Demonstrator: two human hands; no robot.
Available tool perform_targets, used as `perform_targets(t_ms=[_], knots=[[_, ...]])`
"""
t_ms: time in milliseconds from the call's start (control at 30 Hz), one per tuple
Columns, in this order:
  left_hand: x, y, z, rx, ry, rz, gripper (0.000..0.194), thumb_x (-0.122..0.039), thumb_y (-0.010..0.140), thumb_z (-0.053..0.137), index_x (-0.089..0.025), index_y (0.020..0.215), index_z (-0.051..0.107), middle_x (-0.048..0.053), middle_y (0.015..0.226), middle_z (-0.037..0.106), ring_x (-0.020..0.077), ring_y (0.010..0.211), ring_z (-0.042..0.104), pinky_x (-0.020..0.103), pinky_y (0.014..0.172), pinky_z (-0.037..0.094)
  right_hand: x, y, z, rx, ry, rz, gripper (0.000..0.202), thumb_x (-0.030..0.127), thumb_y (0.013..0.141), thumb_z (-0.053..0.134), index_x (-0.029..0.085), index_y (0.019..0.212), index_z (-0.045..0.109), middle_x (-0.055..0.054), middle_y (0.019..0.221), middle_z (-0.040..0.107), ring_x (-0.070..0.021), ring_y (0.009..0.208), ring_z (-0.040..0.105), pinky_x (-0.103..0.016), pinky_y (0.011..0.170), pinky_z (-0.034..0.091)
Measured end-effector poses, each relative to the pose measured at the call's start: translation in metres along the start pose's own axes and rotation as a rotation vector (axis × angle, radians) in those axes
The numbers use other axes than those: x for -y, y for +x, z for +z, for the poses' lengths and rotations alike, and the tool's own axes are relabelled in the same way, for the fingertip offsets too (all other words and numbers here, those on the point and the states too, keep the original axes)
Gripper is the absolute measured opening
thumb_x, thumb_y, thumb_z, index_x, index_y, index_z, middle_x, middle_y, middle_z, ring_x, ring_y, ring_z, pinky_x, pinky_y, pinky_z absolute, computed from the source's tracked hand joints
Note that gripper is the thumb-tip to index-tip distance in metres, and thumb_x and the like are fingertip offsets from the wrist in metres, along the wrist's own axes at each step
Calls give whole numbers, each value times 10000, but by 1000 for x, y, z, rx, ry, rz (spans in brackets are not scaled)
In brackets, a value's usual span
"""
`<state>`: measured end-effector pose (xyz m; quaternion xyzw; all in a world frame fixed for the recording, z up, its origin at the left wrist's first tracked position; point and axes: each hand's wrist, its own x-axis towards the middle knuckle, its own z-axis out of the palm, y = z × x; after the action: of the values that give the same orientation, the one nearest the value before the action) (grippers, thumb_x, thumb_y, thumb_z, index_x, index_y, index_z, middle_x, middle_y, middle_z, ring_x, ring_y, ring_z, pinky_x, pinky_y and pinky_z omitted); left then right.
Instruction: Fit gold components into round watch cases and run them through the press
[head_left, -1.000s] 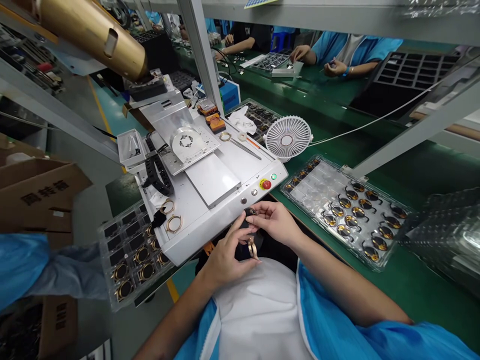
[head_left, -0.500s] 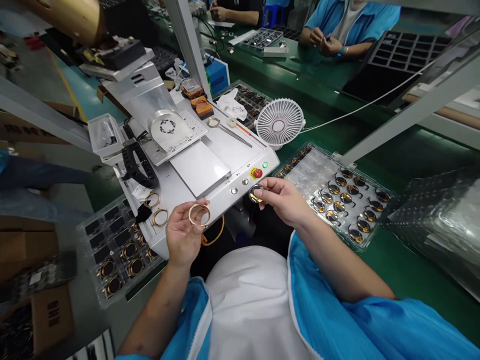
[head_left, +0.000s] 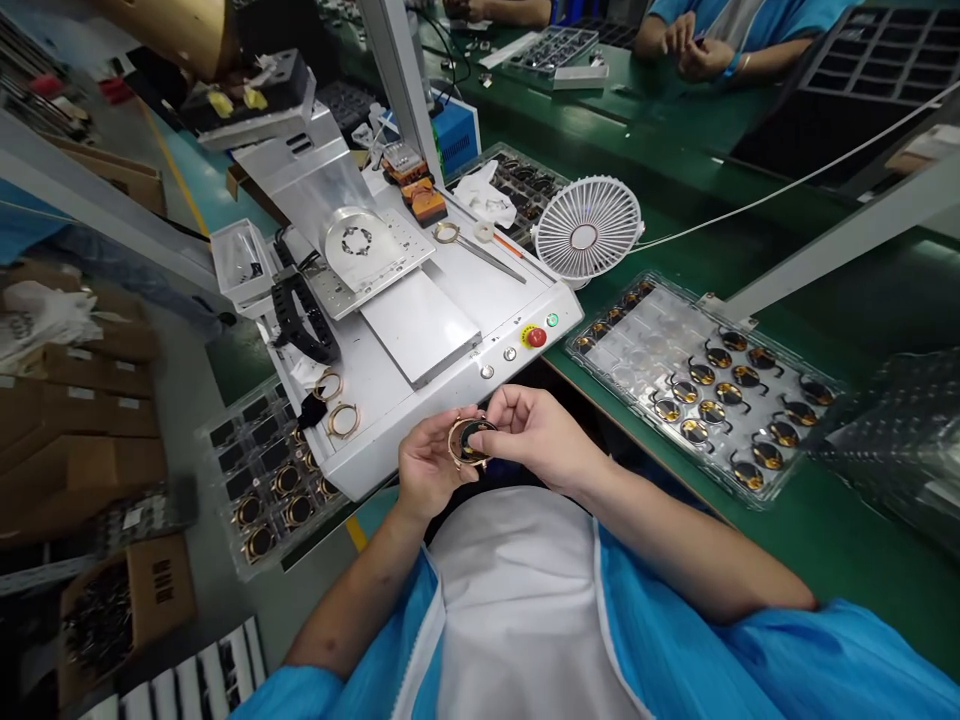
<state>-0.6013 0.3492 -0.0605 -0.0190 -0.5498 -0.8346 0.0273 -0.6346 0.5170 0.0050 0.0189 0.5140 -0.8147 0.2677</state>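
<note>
In front of my chest, my left hand grips a gold watch case ring by its edge. My right hand pinches a round black watch display with yellow parts, held at the ring's opening. Whether the display is seated in the ring I cannot tell, as my fingers cover part of it. Two loose gold rings lie on the white machine base to the left. A clear tray at right holds several round displays with tails.
A metal fixture plate stands on the machine, with a red button at its front edge. Tweezers lie behind, beside a white fan. A tray of ringed displays sits left. Across the bench is a co-worker's hand.
My hands have come together. The right one has brought the display from beside the red button to the ring in my left hand. The camera view has shifted slightly.
</note>
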Motion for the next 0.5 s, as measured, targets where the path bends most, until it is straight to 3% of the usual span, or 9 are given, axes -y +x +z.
perform_targets(t_ms=[233,500], knots=[[5,-1,-7,-27,31,52,578,-331,520,1032,-332,1052,806,31,1103,827,247,998,799,369,889,655,0,0,11,-33,-130,-94,312,170,608,754,219,752,481,99,584,567,-70,512,514,-184,486,390],[8,1,-9,-97,82,17,620,-386,422,1050,-313,993,821,40,1040,836,247,923,806,374,841,663,-3,5,9,-23,-162,-103,304,192,614,710,227,787,463,98,591,569,-77,512,520,-185,472,349]])
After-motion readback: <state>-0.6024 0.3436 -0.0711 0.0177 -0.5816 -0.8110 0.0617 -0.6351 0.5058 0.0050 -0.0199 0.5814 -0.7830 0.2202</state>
